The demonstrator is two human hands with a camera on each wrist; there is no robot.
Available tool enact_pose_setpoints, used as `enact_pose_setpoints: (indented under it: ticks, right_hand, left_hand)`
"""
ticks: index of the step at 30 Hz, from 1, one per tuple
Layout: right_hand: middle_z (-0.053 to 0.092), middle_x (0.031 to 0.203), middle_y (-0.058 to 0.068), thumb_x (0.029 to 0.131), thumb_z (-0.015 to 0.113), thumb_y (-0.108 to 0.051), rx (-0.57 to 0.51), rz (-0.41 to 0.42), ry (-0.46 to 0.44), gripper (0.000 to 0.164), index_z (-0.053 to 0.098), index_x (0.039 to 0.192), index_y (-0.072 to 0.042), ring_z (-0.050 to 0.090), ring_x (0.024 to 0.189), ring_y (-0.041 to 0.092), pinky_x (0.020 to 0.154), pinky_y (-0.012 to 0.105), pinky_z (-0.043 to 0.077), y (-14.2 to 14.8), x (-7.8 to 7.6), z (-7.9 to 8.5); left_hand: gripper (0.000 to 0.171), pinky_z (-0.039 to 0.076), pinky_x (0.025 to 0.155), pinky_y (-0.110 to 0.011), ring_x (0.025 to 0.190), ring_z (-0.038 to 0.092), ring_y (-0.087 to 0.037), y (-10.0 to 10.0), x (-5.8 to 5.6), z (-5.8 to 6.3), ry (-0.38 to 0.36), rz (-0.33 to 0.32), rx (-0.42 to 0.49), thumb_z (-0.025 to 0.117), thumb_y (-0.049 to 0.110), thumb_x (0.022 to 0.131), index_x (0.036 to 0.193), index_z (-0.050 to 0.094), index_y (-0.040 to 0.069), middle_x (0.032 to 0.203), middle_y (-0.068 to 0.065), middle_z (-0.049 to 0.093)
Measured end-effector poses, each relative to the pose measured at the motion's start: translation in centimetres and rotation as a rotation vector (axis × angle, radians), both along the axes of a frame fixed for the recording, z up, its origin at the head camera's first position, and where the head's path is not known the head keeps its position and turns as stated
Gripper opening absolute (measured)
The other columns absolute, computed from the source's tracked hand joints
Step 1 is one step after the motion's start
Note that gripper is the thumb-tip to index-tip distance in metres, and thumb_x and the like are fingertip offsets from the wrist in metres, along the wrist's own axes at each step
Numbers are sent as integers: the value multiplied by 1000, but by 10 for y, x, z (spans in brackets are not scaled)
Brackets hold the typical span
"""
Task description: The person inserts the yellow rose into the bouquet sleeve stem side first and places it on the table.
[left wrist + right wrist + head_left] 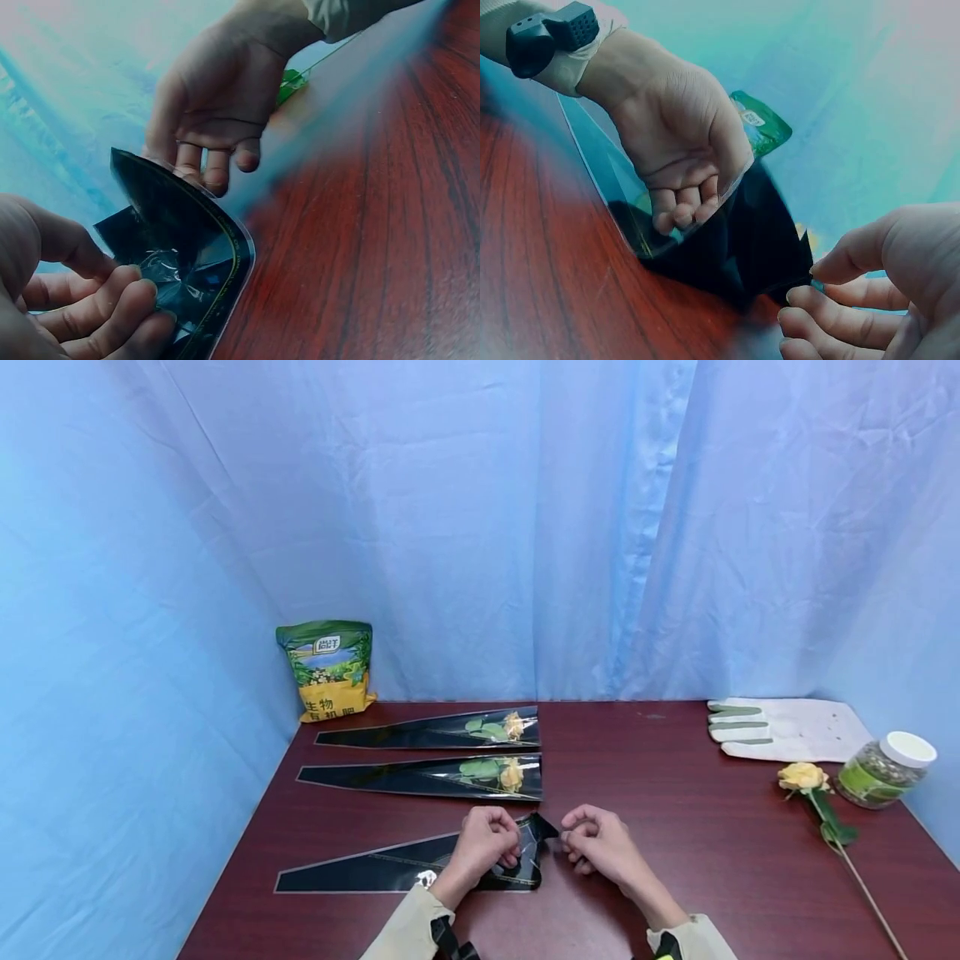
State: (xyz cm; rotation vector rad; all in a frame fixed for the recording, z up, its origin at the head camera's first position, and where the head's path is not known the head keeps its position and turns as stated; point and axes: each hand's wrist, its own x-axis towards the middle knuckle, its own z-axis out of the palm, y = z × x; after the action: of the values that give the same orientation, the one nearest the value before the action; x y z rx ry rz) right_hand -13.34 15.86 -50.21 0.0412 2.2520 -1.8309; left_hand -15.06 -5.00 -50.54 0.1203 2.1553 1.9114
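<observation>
An unfilled flower sleeve [360, 870], black with a clear front and a thin gold line, lies flat on the table, its wide mouth raised and spread. My left hand [487, 843] pinches the sleeve's film [176, 277] near the mouth. At the mouth's corner, my right hand [600, 847] holds the dark edge [780, 247] between thumb and finger. Both hands show again in the left wrist view, the right hand [217, 97] behind the raised edge. A loose yellow rose [802, 775] with a long stem lies to the right, apart from both hands.
Two sleeves with yellow roses, a far one [420, 732] and a nearer one [420, 777], lie beyond my hands. A green-and-yellow bag [330, 668] stands at the back left. White-and-green gloves [802, 729] and a white-lidded jar [877, 772] are at the right. Blue curtains surround the table [660, 777].
</observation>
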Motion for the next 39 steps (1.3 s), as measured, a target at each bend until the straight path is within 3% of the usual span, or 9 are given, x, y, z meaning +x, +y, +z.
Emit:
enact_pose_setpoints:
  ticks: [7,13,20,26,30,33,35,37,39]
  right_hand:
    - [70,77,13,88,67,-4,22,-7,24,24,60,108,6,65,61,16,50,37,56,0,3,10]
    - [73,88,15,88,67,-4,187,-91,75,22,64,109,2,66,66,12,53,32,57,20,5,24]
    - [73,104,18,92,66,-8,405,-185,142,27,64,117,0,64,72,-1,59,27,58,76,12,39]
    - [74,103,20,95,66,-13,509,-239,199,31,61,121,4,57,71,-15,59,26,57,134,21,37]
    - [75,88,-3,97,63,-16,550,-289,194,34,58,123,6,55,70,-17,58,24,56,173,28,34]
    - [64,81,-30,100,59,-22,559,-315,137,41,54,128,7,55,70,-19,59,24,56,199,33,33]
    - [59,81,-37,101,57,-26,576,-339,95,45,52,131,6,55,69,-19,59,24,56,214,38,33]
    - [67,80,-27,101,56,-27,617,-380,57,46,51,132,6,56,65,-17,57,25,56,225,41,31]
    - [75,84,-6,100,57,-26,639,-439,4,47,50,133,6,55,61,-15,56,25,55,232,44,29]
  left_hand:
    - [7,55,47,-29,43,58,-7,3,3,2,59,38,-65,58,-8,76,77,65,-9,65,-28,68]
    - [7,55,47,-30,44,58,-7,4,4,1,70,45,-78,59,-9,76,77,67,-7,65,-27,69]
    - [7,56,47,-32,44,58,-8,4,3,-2,68,55,-86,60,-8,77,78,67,-6,66,-27,69]
    - [7,56,48,-33,44,58,-8,2,3,-1,57,55,-83,60,-7,77,78,67,-6,68,-30,69]
    - [7,57,49,-33,44,58,-8,2,3,0,53,50,-74,60,-7,77,79,67,-7,69,-31,69]
    - [7,56,48,-33,45,58,-8,2,2,-1,55,47,-67,60,-7,77,79,67,-8,69,-31,69]
    - [7,56,48,-32,44,58,-7,2,2,-2,58,45,-68,60,-7,77,79,67,-8,68,-30,69]
    - [7,56,48,-31,44,58,-7,2,2,-2,57,44,-72,60,-7,77,79,67,-8,67,-28,69]
    - [6,56,48,-30,44,58,-7,2,1,-1,55,44,-78,61,-6,77,79,67,-7,66,-27,69]
